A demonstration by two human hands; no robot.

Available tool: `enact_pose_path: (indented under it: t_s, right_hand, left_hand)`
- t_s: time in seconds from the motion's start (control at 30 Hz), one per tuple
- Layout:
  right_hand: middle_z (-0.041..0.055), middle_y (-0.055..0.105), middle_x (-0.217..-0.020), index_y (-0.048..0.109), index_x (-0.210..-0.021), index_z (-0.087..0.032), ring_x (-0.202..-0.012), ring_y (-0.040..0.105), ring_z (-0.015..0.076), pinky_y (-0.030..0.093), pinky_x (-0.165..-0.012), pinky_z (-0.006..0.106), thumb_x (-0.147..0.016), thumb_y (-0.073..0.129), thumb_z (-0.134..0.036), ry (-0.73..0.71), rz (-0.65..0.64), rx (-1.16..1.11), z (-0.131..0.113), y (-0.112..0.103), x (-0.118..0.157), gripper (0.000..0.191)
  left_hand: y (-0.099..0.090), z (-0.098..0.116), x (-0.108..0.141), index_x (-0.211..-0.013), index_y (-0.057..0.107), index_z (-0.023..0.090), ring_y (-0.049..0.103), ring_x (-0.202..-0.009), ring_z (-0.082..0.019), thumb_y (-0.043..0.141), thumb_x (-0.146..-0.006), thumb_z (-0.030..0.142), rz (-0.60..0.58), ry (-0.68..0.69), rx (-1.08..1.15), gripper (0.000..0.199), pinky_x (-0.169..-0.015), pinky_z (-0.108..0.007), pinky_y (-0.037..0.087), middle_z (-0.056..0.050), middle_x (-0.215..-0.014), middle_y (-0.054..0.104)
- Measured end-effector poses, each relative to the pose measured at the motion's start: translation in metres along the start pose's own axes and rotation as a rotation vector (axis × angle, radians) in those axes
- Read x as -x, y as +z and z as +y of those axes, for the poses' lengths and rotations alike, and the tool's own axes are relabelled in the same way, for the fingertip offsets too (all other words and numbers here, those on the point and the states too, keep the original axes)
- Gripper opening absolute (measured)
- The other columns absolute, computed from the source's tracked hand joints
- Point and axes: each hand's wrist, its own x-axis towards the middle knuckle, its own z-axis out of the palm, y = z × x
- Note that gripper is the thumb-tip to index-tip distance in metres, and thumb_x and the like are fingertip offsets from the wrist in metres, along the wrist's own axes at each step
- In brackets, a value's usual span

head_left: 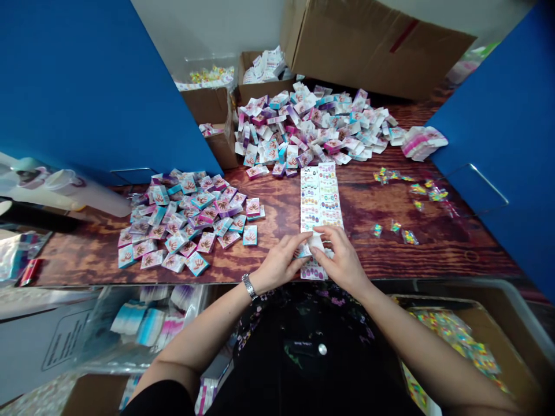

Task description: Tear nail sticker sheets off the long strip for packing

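Near the table's front edge, my left hand [284, 259] and my right hand [340, 257] meet over printed sticker sheets [321, 196]. Between their fingertips is a small white printed carton [315, 241], gripped from both sides; my fingers cover part of it. The sheets lie in a long strip of two columns, with rows of small coloured pictures, running away from me under both hands. A metal watch sits on my left wrist. On the left lies a heap of small closed boxes [191, 216] with a hand picture, in blue, pink and purple.
A larger pile of similar cartons [312, 124] covers the back of the table. Small bags of colourful pieces [433, 190] lie on the right. Cardboard boxes [373, 46] stand behind. Blue panels [503, 144] flank both sides. Below the edge are open bins [515, 323].
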Motion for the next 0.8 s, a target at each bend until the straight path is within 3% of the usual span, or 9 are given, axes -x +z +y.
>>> enact_pose_path:
  t_s: [0.1,0.2,0.47,0.57,0.67,0.8]
  right_hand:
    - [0.0058,0.061,-0.107,0.047,-0.127,-0.025,-0.084,0.063,0.0178,0.055,-0.076,0.034,-0.086,0.062,-0.033,0.161,0.015,-0.185,0.003,0.008,0.005,0.044]
    - [0.0036,0.063,-0.101,0.048,-0.125,-0.026,-0.084,0.064,0.0170,0.054,-0.077,0.032,-0.086,0.064,-0.033,0.205,0.048,-0.280,0.001,0.013,0.008,0.044]
    - [0.0014,0.066,-0.090,0.064,-0.104,-0.024,-0.079,0.062,0.0150,0.053,-0.075,0.029,-0.088,0.061,-0.040,0.298,0.092,-0.537,-0.004,0.014,0.006,0.023]
    - [0.0009,0.068,-0.094,0.064,-0.100,-0.024,-0.085,0.063,0.0151,0.053,-0.080,0.029,-0.084,0.067,-0.036,0.277,0.118,-0.541,-0.004,0.019,0.004,0.020]
    - [0.0008,0.069,-0.092,0.064,-0.097,-0.023,-0.084,0.065,0.0156,0.054,-0.079,0.029,-0.084,0.067,-0.034,0.250,0.151,-0.515,-0.005,0.022,0.004,0.017]
    - [0.0031,0.069,-0.093,0.067,-0.096,-0.022,-0.084,0.066,0.0174,0.054,-0.077,0.031,-0.087,0.062,-0.028,0.138,0.146,-0.233,-0.012,0.016,0.004,0.012]
  left_hand:
    - [-0.002,0.002,0.000,-0.130,0.044,0.022,0.056,-0.105,-0.021,0.055,-0.090,0.022,-0.024,-0.014,-0.042,0.042,-0.089,-0.035,0.048,-0.009,-0.117,0.057]
    - [-0.001,0.003,0.000,-0.121,0.047,0.020,0.057,-0.098,-0.021,0.055,-0.088,0.020,-0.017,-0.012,-0.105,0.034,-0.082,-0.033,0.051,-0.008,-0.110,0.057]
    - [0.001,0.006,0.001,-0.124,0.044,0.020,0.056,-0.096,-0.020,0.048,-0.089,0.015,0.049,0.052,-0.252,0.036,-0.084,-0.034,0.052,-0.008,-0.107,0.055]
    - [0.003,0.007,0.001,-0.124,0.044,0.017,0.057,-0.096,-0.021,0.049,-0.089,0.015,0.065,0.066,-0.289,0.036,-0.083,-0.035,0.052,-0.009,-0.106,0.056]
    - [0.005,0.005,0.002,-0.134,0.035,0.016,0.057,-0.101,-0.023,0.049,-0.088,0.016,0.104,0.086,-0.312,0.048,-0.086,-0.037,0.052,-0.012,-0.112,0.056]
    - [0.009,0.001,0.003,-0.144,0.022,0.014,0.056,-0.106,-0.025,0.046,-0.089,0.017,0.124,0.112,-0.418,0.060,-0.091,-0.040,0.051,-0.015,-0.117,0.055]
